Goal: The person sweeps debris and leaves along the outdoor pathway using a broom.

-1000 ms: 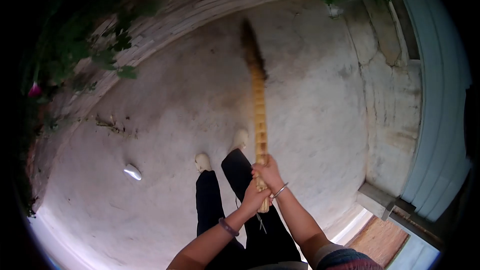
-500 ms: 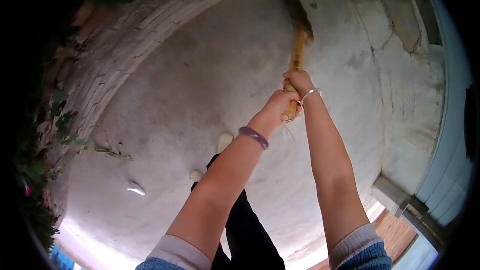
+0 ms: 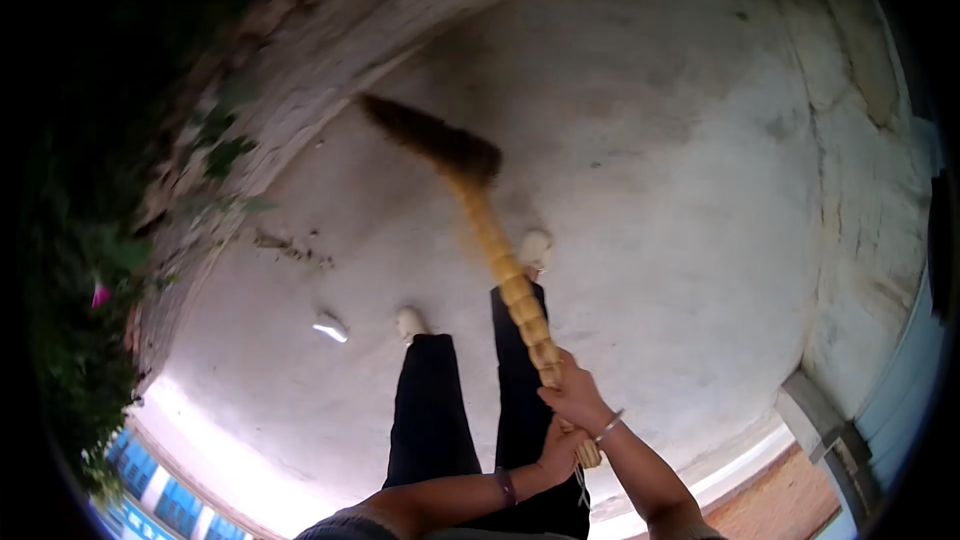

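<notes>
So you've got both hands clamped on the broom (image 3: 522,302), one right above the other near the end of the handle. Your right hand (image 3: 576,395) is the upper one, with a silver bangle (image 3: 610,427) on that wrist, and your left hand (image 3: 562,452) wraps the handle just below it, purple bracelet (image 3: 505,486) on that side. The handle slants up and away from you, past your right leg, and the dark bristles (image 3: 435,138) point off to the left, close to the foot of the brick wall (image 3: 322,100). They're kinda blurry, so I can't tell if they're touching the concrete floor (image 3: 670,270).

Your right shoe (image 3: 536,248) is ahead of your left shoe (image 3: 410,322). Left of your feet there's a shiny white thing (image 3: 330,327) on the floor, and some scattered debris (image 3: 290,248) a bit past it, nearer the wall and the leafy plants (image 3: 228,155).
</notes>
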A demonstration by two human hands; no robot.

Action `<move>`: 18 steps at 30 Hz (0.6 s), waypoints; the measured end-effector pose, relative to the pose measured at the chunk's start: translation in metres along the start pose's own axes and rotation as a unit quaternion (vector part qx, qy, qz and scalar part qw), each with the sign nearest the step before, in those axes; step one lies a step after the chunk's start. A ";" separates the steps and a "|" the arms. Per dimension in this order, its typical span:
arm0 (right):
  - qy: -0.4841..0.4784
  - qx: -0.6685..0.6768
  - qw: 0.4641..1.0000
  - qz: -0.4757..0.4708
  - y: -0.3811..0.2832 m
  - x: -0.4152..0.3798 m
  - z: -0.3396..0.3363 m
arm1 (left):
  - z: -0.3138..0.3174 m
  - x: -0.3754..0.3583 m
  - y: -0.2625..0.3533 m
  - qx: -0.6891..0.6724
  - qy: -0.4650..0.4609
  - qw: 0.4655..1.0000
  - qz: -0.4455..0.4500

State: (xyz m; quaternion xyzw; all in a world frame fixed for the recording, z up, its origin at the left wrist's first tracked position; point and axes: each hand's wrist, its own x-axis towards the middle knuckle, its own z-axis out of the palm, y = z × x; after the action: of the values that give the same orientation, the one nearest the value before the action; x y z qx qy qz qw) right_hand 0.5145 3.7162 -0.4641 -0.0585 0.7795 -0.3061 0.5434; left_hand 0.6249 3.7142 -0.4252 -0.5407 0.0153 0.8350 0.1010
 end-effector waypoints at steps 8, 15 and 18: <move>0.168 0.122 0.977 0.046 -0.070 0.084 0.115 | -0.092 0.020 0.169 0.178 -0.093 0.979 0.033; -0.089 0.077 0.991 0.066 -0.104 0.081 0.364 | -0.288 -0.088 0.217 0.039 0.078 0.989 0.119; -0.139 -0.034 0.990 0.007 -0.105 0.052 0.442 | -0.328 -0.124 0.209 -0.044 0.095 0.980 0.168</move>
State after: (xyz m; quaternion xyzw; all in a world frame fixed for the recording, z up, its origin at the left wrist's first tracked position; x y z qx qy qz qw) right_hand 0.8586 3.4265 -0.5471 -0.1135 0.7064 -0.2649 0.6465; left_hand 0.9308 3.4466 -0.4663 -0.6109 0.0784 0.7849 -0.0668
